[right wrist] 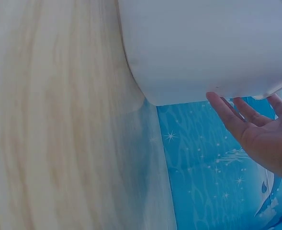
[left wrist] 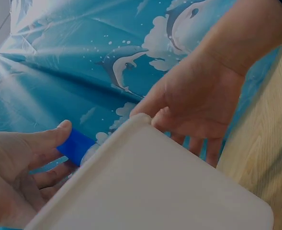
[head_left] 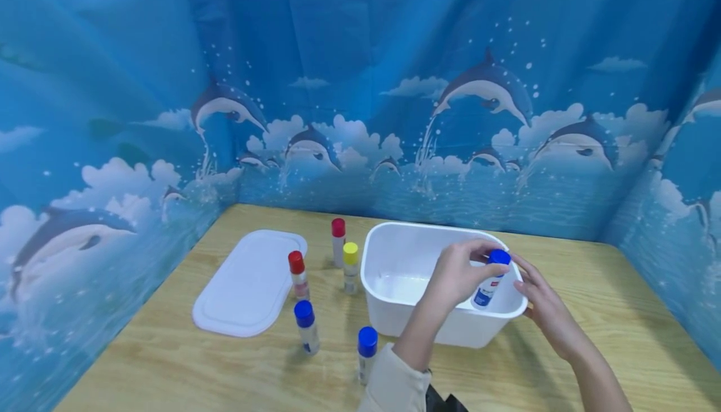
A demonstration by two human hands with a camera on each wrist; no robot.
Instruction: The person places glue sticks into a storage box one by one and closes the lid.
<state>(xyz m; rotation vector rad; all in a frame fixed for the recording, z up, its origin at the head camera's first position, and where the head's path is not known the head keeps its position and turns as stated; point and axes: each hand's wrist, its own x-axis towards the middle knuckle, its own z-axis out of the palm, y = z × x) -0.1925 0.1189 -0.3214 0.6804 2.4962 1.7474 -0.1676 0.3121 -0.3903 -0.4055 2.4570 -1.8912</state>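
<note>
My left hand point(head_left: 459, 274) pinches the blue cap of a small bottle point(head_left: 485, 292) with a white-and-blue label, inside the right end of a white plastic bin point(head_left: 394, 319). In the left wrist view the thumb lies on the blue cap point(left wrist: 77, 146), with the bottle's lower part hidden behind the bin wall. At the bin's right end, my right hand point(head_left: 543, 305) holds the rim, its thumb near the corner. From the right wrist, fingertips point(right wrist: 213, 97) show against the outer wall.
Left of the bin stand two red-capped bottles point(head_left: 338, 246) point(head_left: 300, 283), a yellow-capped bottle point(head_left: 350, 274) and two blue-capped bottles point(head_left: 308, 335) point(head_left: 366, 362). A white lid point(head_left: 242, 287) lies flat on the wooden table point(head_left: 169, 368). Dolphin-printed curtains point(head_left: 360, 86) surround the table's back and sides.
</note>
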